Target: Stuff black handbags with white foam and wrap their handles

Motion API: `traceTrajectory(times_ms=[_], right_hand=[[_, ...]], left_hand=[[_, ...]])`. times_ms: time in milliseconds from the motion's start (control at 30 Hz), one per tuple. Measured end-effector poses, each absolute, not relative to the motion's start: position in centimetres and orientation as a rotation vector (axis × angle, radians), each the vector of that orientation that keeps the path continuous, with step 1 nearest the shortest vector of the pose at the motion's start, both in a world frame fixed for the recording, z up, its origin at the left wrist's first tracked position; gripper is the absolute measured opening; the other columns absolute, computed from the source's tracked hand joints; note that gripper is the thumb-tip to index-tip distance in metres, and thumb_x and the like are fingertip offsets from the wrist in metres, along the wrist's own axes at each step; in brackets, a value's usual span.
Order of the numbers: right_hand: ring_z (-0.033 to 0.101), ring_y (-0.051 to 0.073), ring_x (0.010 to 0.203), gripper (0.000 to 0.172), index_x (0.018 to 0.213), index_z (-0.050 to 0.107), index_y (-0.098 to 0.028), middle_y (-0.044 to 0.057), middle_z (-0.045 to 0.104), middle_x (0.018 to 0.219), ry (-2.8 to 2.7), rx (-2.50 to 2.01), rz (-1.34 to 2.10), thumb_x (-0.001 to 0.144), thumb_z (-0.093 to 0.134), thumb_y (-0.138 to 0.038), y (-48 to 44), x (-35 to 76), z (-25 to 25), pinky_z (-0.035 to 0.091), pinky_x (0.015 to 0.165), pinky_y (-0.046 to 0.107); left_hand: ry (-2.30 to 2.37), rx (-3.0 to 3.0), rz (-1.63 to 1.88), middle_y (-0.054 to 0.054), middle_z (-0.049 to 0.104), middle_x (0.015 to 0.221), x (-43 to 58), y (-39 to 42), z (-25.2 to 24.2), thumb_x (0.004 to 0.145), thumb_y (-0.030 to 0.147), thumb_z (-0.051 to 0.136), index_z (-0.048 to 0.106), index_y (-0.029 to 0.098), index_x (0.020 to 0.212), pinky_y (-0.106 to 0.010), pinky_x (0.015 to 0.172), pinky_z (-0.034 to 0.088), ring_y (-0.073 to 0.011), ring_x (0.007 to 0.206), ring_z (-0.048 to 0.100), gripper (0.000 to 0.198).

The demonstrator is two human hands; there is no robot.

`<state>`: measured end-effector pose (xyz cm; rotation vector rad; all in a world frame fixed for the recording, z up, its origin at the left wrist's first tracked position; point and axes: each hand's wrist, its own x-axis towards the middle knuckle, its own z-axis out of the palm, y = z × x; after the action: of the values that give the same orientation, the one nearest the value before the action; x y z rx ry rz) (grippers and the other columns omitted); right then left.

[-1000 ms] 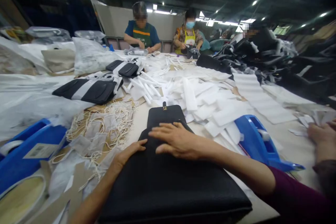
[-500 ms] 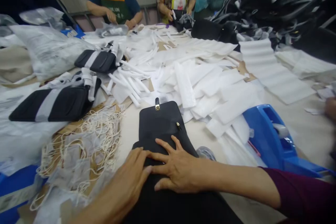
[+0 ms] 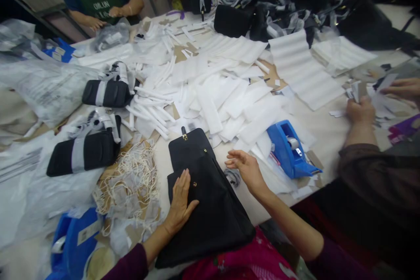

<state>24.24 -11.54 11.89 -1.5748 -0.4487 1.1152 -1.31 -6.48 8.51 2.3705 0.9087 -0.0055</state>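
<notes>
I now have the right hand (image 3: 246, 168), loose-fingered and empty, off the bag (image 3: 211, 218), apparently leaving the flat-fingered left hand (image 3: 179, 203) steadying it.

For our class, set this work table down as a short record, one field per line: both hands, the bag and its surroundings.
Left hand: flat on the black bag
Right hand: off the bag, to its right
Bag flap: open, extending away from the person
Left of bag: tangled cords, blue dispenser
Right of bag: second blue dispenser
Beyond bag: white sheets
</notes>
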Motion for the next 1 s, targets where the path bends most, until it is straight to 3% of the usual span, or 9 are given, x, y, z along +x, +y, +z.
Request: traceTrajectory(times_ms=[100, 200, 267, 367, 533, 733, 1000], right_hand=[[0.063, 0.016, 0.069, 0.019, 0.092, 0.062, -0.016, 0.004, 0.064, 0.081, -0.254, -1.553, 1.439, 0.075, 0.054, -0.017, -12.2, 23.8, 11.1, 0.051, 0.067, 0.029], [0.055, 0.012, 0.06, 0.006, 0.07, 0.061, -0.016, 0.0, 0.06, 0.066, -0.206, -1.63, 1.644, 0.073, 0.058, -0.012, -11.2, 22.6, 10.4, 0.045, 0.059, 0.022], [0.048, 0.01, 0.051, 0.017, 0.06, 0.055, -0.015, -0.001, 0.054, 0.056, -0.158, -1.653, 1.719, 0.077, 0.06, -0.017, -10.0, 22.3, 9.8, 0.041, 0.053, 0.022], [0.044, 0.009, 0.046, 0.023, 0.062, 0.054, -0.014, -0.001, 0.051, 0.052, -0.095, -1.656, 1.814, 0.08, 0.062, -0.026, -8.5, 22.6, 9.1, 0.041, 0.049, 0.022], [0.051, 0.012, 0.051, 0.016, 0.068, 0.056, -0.013, 0.003, 0.057, 0.056, -0.113, -1.697, 1.907, 0.074, 0.065, -0.025, -7.7, 22.5, 8.8, 0.045, 0.05, 0.024], [0.052, 0.013, 0.053, 0.011, 0.06, 0.051, -0.016, 0.001, 0.057, 0.055, -0.415, -1.856, 1.689, 0.068, 0.057, -0.022, -8.5, 21.4, 8.3, 0.041, 0.052, 0.023], [0.046, 0.015, 0.06, 0.016, 0.068, 0.049, -0.02, -0.002, 0.051, 0.061, -0.886, -2.133, 1.173, 0.07, 0.052, -0.036, -10.2, 21.9, 6.4, 0.036, 0.059, 0.026]], left_hand=[[0.875, 2.425, 0.024, -0.015, 0.005, 0.156, -1.2, -6.4, 8.2, 0.094, 0.036, 0.039, -0.016, 0.026, 0.146, -0.053, 0.116, 0.012, -0.0287, 0.144, 0.005, 0.076], [0.855, 2.469, 0.128, -0.016, 0.011, 0.156, -1.4, -6.5, 7.4, 0.094, 0.04, 0.036, -0.007, 0.023, 0.148, -0.054, 0.115, 0.014, -0.0293, 0.144, 0.01, 0.071], [0.83, 2.508, 0.166, -0.017, 0.014, 0.155, -1.6, -6.5, 6.9, 0.095, 0.043, 0.035, -0.002, 0.02, 0.149, -0.054, 0.114, 0.014, -0.0296, 0.143, 0.013, 0.069], [0.793, 2.574, 0.134, -0.018, 0.015, 0.154, -1.7, -6.5, 6.6, 0.094, 0.045, 0.036, 0.0, 0.016, 0.149, -0.053, 0.114, 0.014, -0.0291, 0.143, 0.013, 0.071], [0.769, 2.675, 0.088, -0.018, 0.019, 0.154, -1.6, -6.5, 7.5, 0.094, 0.046, 0.037, 0.003, 0.013, 0.149, -0.053, 0.114, 0.01, -0.0285, 0.144, 0.01, 0.073], [0.765, 2.747, -0.017, -0.01, 0.018, 0.155, -1.4, -6.6, 8.9, 0.091, 0.055, 0.038, 0.012, 0.019, 0.149, -0.05, 0.114, 0.008, -0.0289, 0.144, 0.009, 0.073], [0.778, 2.765, -0.051, -0.005, 0.015, 0.157, -1.2, -6.8, 8.8, 0.086, 0.058, 0.046, 0.014, 0.028, 0.148, -0.054, 0.113, 0.012, -0.0308, 0.144, 0.009, 0.076]])
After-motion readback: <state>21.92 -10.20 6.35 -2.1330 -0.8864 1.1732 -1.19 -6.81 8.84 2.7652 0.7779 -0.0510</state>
